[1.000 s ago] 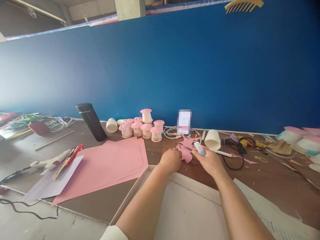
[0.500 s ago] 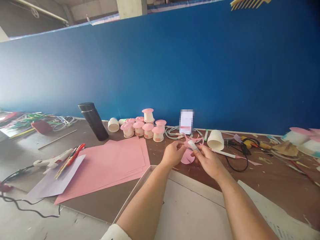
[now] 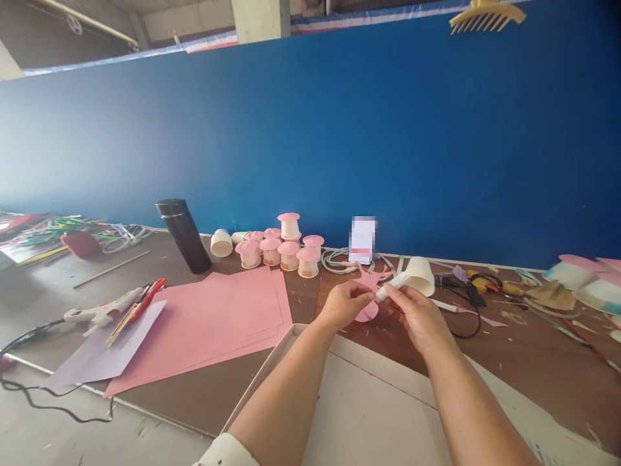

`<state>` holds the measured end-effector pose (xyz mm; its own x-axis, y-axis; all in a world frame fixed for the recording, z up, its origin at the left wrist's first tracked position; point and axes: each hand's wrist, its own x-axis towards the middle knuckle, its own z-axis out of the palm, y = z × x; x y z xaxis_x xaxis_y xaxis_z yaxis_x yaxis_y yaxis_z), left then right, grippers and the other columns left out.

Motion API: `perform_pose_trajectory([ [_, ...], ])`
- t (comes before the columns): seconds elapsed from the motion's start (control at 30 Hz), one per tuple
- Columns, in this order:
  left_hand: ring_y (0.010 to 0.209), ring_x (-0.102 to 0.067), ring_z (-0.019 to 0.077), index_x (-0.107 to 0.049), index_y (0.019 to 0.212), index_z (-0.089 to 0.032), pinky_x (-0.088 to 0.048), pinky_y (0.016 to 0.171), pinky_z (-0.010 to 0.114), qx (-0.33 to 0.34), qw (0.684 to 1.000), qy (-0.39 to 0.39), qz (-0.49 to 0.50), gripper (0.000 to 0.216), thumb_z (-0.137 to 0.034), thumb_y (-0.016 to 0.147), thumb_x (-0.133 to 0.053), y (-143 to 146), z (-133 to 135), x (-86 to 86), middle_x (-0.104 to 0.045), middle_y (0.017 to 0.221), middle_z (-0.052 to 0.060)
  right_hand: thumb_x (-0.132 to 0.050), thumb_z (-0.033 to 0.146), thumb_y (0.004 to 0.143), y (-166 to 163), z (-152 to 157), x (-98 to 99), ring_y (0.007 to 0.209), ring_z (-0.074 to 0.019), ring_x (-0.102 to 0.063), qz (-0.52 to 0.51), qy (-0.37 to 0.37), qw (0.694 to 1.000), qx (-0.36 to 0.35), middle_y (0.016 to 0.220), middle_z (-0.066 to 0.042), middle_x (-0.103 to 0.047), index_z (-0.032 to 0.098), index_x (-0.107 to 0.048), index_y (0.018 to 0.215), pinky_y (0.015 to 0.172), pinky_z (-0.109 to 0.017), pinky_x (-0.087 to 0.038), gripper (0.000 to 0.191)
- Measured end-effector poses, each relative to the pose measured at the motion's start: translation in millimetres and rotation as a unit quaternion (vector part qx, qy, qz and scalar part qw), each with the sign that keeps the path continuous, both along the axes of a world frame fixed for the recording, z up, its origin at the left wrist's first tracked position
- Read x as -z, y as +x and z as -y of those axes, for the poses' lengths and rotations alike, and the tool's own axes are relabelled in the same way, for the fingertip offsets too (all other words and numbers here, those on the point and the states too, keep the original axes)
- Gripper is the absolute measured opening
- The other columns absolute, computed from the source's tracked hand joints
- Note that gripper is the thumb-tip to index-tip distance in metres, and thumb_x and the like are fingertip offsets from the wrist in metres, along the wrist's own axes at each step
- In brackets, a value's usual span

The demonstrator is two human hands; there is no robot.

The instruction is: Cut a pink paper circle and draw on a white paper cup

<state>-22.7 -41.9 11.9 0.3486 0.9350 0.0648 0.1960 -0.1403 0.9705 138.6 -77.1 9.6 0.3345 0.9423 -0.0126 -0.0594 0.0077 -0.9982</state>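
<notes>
White tube (image 3: pixel 394 285): one, in right hand (image 3: pixel 421 318) | black flask (image 3: pixel 184 237): one

No text is readable; print on the pale sheet (image 3: pixel 526 408) blurs.

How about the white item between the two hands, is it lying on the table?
No, the right hand holds the white item, close to the left hand.

The white piece (image 3: pixel 395 283) I hold looks smooth; before me the sheets (image 3: pixel 208 314) are matt paper, the cups (image 3: pixel 421 273) dull paper too, the bottle (image 3: pixel 185 238) satin-smooth, the wall (image 3: pixel 310 142) softly glossy
</notes>
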Motion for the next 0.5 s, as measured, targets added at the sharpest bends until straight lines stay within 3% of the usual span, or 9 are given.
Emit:
perform_pose_trajectory([
  [0.2, 0.072, -0.063, 0.0152, -0.071, 0.088, -0.018, -0.046, 0.063, 0.024, 0.011, 1.000, 0.005, 0.005, 0.029, -0.043, 0.073, -0.074, 8.3, 5.8, 3.9, -0.071, 0.081, 0.003, -0.077, 0.060, 0.064, -6.2, 0.9, 1.5, 0.072, -0.0198, -0.064, 0.039, 0.021, 0.999, 0.001, 0.078, -0.004, -0.072, 0.019, -0.073, 0.092, 0.061, -0.029, -0.049, 0.050],
  [0.4, 0.070, -0.060, 0.0151, -0.071, 0.086, -0.019, -0.043, 0.061, 0.024, -0.012, 0.998, 0.046, -0.048, 0.029, -0.046, 0.076, -0.069, 8.0, 4.1, 8.4, -0.069, 0.077, 0.002, -0.071, 0.064, 0.069, -7.4, 3.8, -0.9, 0.068, -0.0186, -0.062, 0.105, 0.018, 0.994, 0.010, 0.074, -0.004, -0.071, 0.018, -0.073, 0.088, 0.060, -0.028, -0.046, 0.049],
  [0.5, 0.071, -0.060, 0.0151, -0.070, 0.083, -0.019, -0.045, 0.064, 0.025, 0.013, 0.996, 0.066, -0.059, 0.030, -0.048, 0.081, -0.063, 7.6, 3.9, 8.7, -0.069, 0.076, 0.002, -0.071, 0.063, 0.070, -6.3, 4.5, -2.3, 0.073, -0.0191, -0.062, 0.113, 0.023, 0.993, 0.017, 0.077, -0.004, -0.071, 0.018, -0.072, 0.088, 0.062, -0.027, -0.045, 0.049],
])
